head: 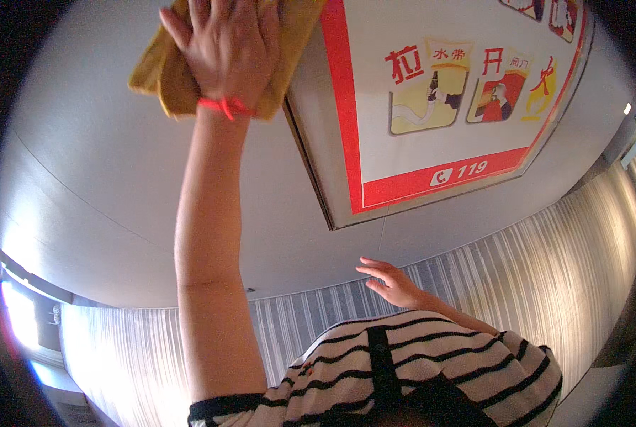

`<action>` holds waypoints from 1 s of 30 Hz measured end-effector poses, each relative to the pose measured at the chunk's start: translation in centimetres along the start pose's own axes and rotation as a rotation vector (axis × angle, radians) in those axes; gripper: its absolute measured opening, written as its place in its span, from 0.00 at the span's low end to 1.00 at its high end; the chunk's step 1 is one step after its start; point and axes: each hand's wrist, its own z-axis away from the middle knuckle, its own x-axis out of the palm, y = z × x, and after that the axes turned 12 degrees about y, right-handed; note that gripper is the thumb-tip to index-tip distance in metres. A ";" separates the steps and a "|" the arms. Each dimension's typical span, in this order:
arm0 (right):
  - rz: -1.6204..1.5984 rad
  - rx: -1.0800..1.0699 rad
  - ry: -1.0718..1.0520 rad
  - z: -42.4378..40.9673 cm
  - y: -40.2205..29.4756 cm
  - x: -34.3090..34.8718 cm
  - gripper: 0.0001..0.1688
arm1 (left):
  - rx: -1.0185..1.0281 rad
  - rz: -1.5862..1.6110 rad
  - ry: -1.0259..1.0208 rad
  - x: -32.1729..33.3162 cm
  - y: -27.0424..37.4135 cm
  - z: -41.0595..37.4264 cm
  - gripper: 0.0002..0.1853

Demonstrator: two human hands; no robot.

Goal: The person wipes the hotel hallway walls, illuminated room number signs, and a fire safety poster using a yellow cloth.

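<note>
At the upper left, my left hand [230, 53], with a red band at the wrist, lies spread on a folded yellow cloth [176, 93] and holds it against the smooth grey wall [115, 155]. Some fingertips are cut off by the top edge. Just right of the cloth is a framed red and white fire-equipment sign [446, 144] with pictures and writing. My right hand [392, 283] is lower down, near my striped shirt, its fingers apart and nothing in it.
A dark gap [307, 165] runs along the sign panel's left edge. Below the wall lies a striped carpet [318, 315], curving up to the right. Bright light comes from a window [20, 315] at the lower left.
</note>
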 end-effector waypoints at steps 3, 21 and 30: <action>-0.072 0.000 -0.118 -1.3 -0.8 0.8 0.23 | -0.045 -0.045 0.007 0.7 0.1 -1.9 0.30; 0.093 -0.065 -0.388 2.3 2.0 -0.5 0.22 | -0.525 0.053 -0.432 -8.3 3.4 31.9 0.40; 0.219 -0.289 -0.047 -7.6 -5.4 -5.0 0.28 | -0.244 -0.033 0.300 -1.0 -10.6 2.7 0.31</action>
